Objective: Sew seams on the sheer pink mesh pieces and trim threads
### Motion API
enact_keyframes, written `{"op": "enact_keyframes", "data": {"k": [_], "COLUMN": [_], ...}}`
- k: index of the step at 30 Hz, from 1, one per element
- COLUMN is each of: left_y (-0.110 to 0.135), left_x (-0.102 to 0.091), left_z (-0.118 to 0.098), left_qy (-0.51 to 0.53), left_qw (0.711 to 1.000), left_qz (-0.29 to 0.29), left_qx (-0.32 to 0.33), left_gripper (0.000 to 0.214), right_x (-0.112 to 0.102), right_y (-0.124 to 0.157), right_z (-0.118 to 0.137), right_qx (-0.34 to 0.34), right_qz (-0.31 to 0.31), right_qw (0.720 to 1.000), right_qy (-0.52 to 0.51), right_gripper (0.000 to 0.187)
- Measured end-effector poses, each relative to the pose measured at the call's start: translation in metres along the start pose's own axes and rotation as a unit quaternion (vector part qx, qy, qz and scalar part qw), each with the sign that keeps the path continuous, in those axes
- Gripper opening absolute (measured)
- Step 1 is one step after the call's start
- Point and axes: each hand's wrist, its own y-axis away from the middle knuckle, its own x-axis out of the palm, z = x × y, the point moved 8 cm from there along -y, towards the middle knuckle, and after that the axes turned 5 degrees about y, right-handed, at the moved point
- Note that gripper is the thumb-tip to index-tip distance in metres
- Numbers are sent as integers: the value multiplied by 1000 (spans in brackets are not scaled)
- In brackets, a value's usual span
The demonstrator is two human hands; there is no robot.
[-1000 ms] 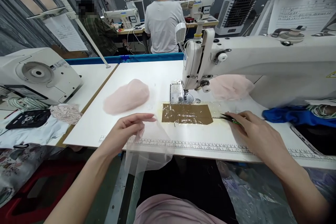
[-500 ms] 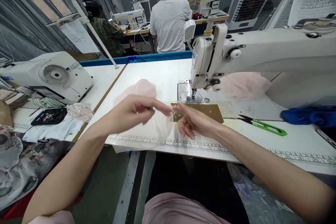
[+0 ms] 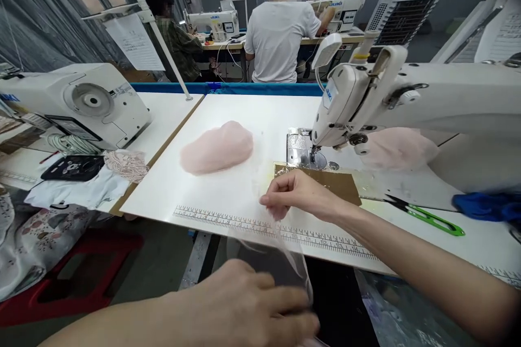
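Note:
A sheer, nearly clear piece of fabric (image 3: 280, 257) hangs stretched from the table's front edge down toward my lap. My right hand (image 3: 299, 195) pinches its upper end just above the printed ruler (image 3: 228, 219). My left hand (image 3: 248, 309) is low in front of the table, fingers closed on the fabric's lower end. A heap of pale pink fabric (image 3: 217, 146) lies on the white table (image 3: 171, 190) to the left. The sewing machine head (image 3: 350, 108) and its needle stand just behind my right hand, over a brown taped patch (image 3: 342, 184).
Green-handled thread snips (image 3: 427, 218) lie on the table at right, near blue cloth (image 3: 488, 205). More pink fabric (image 3: 396, 147) sits behind the machine. A second machine (image 3: 81, 105), cord and cloth pieces are at left. Two people sit at machines in the back.
My right hand left the snips on the table and came to the sheer fabric. My left hand dropped from the tabletop to below its edge, pulling the fabric taut. The view shifted left.

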Motion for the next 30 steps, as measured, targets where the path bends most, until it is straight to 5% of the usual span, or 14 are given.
{"op": "enact_keyframes", "data": {"k": [3,5,6,8,11,14,17,19,20,23,26,30], "left_y": [7,23,30,29,33,62,93,98,94,73,49,32], "left_x": [-21,-43,-45,-29,4,4,-35,-72,-90,-124,-127,-107], "left_z": [27,68,85,107,125,153,192,221,236,285,326,356], "left_qy": [173,216,238,338,522,563,521,453,404,357,310,217], "left_qw": [976,914,884,852,770,705,678,705,734,762,792,823], "left_qz": [-113,-267,-300,-253,-159,-222,-354,-395,-389,-368,-301,-233], "left_qx": [-70,-215,-269,-310,-332,-369,-379,-377,-383,-396,-430,-471], "left_gripper": [33,37,43,52,26,20,24,29,34,40,40,33], "right_x": [-1,3,4,5,-5,-27,-42,-45,-46,-51,-50,-42], "right_y": [3,6,7,9,7,0,-16,-33,-43,-71,-97,-109], "right_z": [13,23,28,39,49,57,62,63,64,56,32,15], "right_qx": [-30,-57,-76,-115,-139,-144,-155,-165,-175,-189,-117,-86], "right_qz": [25,63,78,99,79,-9,-90,-130,-151,-215,-233,-220], "right_qw": [999,996,993,986,984,986,979,972,968,958,964,969], "right_qy": [24,36,45,65,80,85,97,103,97,27,-48,-75], "right_gripper": [21,15,12,9,12,13,28,40,44,61,79,94]}}
